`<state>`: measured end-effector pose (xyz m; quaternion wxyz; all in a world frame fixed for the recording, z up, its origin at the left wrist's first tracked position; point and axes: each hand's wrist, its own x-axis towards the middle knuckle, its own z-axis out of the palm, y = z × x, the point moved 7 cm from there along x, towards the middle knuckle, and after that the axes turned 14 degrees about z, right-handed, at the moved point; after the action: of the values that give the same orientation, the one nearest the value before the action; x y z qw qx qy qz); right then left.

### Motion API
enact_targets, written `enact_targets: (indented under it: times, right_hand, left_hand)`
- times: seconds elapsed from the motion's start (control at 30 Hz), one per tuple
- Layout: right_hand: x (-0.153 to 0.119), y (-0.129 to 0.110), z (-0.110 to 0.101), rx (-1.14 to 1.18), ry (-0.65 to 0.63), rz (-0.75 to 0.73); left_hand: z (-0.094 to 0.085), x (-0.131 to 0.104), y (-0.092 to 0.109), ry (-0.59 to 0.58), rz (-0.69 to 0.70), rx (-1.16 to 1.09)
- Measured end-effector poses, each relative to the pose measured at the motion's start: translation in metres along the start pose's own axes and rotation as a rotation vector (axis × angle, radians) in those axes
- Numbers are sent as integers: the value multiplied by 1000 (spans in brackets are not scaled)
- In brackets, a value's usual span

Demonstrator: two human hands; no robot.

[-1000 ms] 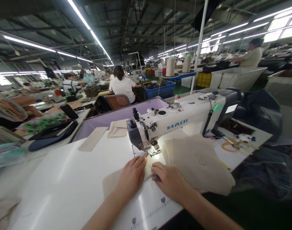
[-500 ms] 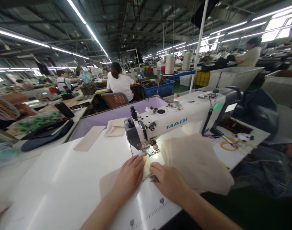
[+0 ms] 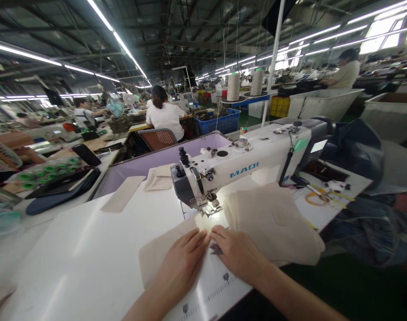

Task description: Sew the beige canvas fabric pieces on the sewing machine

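Note:
A beige fabric piece [image 3: 154, 256] lies on the white sewing table, its lit edge just in front of the presser foot [image 3: 211, 209] of the white sewing machine [image 3: 243, 167]. My left hand [image 3: 186, 256] rests over this piece, its fingers pressed together at the fabric's edge. Beside it, my right hand [image 3: 238, 252] is closed, thumb and fingertips at the same edge. Small dark blades, apparently thread snips [image 3: 215, 248], stick out from under the right fingers; their handle is hidden. Right of the needle lies a stack of beige fabric panels [image 3: 270, 223].
Further beige pieces lie at the table's back, a flat strip [image 3: 123, 194] and a folded piece [image 3: 158, 178]. A purple-lined bin [image 3: 129, 171] adjoins the far edge. Scissors [image 3: 318, 194] lie right of the machine. A co-worker [image 3: 165, 113] sits ahead.
Both hands have drawn slightly back from the presser foot, the left more. More of the beige piece shows left of the needle. The view has shifted a little.

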<state>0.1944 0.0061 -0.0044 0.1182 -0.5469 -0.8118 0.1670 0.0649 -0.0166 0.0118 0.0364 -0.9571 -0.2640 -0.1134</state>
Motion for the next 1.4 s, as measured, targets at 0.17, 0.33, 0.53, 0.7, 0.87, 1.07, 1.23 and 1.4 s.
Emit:
enact_targets:
  times: [0.17,0.33,0.53,0.7,0.87,1.07,1.23,1.4]
  right_hand:
    - [7,0,-3,-28,2,45]
    - [19,0,-8,-51,1,60]
    - [31,-2,-15,-71,14,79]
    - [34,-3,-18,-60,20,85]
    - [28,-1,-20,-63,11,98]
    - [20,0,-13,-55,-10,100]
    - [21,3,-8,-12,-5,102]
    - [22,3,-7,20,0,116]
  left_hand:
    - [-1,3,-11,27,12,4]
    - [0,7,-22,-6,-13,13]
    - [-1,12,-43,21,-48,5]
    - [-5,20,-61,35,-51,0]
    - [-5,22,-69,34,-69,-9]
    - [-1,19,-71,35,-75,-17]
    - [-1,18,-71,51,-74,-10]
    - [-5,18,-67,80,-66,-24]
